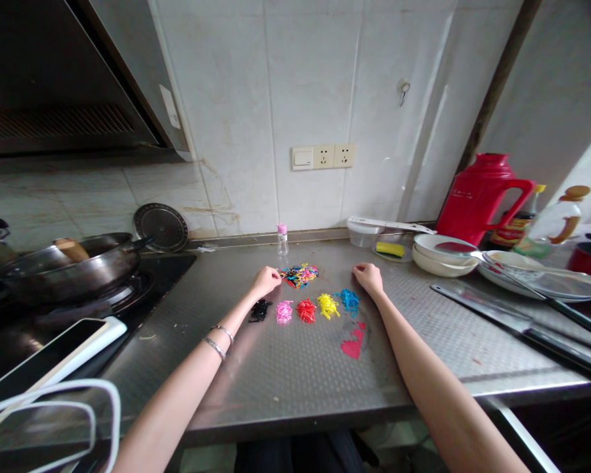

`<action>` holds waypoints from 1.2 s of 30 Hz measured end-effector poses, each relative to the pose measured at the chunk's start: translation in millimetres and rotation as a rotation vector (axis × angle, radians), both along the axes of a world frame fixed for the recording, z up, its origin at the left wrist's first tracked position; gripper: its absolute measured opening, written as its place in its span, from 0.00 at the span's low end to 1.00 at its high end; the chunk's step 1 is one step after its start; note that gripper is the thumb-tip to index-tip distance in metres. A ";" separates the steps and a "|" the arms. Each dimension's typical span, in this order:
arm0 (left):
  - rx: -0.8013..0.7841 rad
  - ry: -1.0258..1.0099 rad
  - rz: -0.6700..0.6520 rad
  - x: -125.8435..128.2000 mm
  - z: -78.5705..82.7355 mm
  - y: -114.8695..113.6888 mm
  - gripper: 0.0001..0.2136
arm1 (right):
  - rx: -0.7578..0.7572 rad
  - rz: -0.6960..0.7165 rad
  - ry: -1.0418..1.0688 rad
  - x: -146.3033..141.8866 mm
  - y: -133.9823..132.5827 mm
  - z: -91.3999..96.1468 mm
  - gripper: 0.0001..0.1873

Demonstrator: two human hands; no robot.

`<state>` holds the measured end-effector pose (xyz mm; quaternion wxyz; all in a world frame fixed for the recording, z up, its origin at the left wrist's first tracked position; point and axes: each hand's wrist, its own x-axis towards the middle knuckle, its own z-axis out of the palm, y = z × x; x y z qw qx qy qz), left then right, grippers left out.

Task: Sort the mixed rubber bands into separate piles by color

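At the mixed pile [303,276], my left hand [266,281] shows too small to tell whether I pinch a piece, and the curled fingers of my right hand [368,278] hide its palm. On the right, the flask [480,200] partly covers the sauce bottle [507,237]; I can't read the flask's tiny print. Far left, the hood [54,79] runs out of my view.

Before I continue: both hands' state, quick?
Left hand: fingertips at the mixed pile; grip can't be told.
Right hand: curled near the blue pile; open or closed can't be told.
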<state>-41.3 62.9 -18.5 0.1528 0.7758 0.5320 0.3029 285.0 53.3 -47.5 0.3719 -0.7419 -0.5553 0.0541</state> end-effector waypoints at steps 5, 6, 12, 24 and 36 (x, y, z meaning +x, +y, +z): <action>-0.075 -0.071 -0.107 -27.1 12.1 -4.5 0.09 | -0.010 0.002 -0.014 1.5 1.7 -1.5 0.16; -0.110 -0.072 -0.149 -34.8 15.7 -6.9 0.09 | -0.014 0.002 -0.018 1.7 2.2 -1.9 0.16; -0.336 0.017 -0.295 -71.3 31.1 -23.7 0.09 | -0.044 -0.003 -0.035 0.8 3.7 -3.7 0.16; -0.415 0.019 -0.261 -81.6 53.4 -37.9 0.17 | -0.059 0.038 -0.130 -9.5 0.0 6.3 0.16; -0.306 -0.194 -0.114 -79.0 39.1 -27.1 0.15 | -0.171 0.330 -0.473 -74.9 -12.9 25.1 0.18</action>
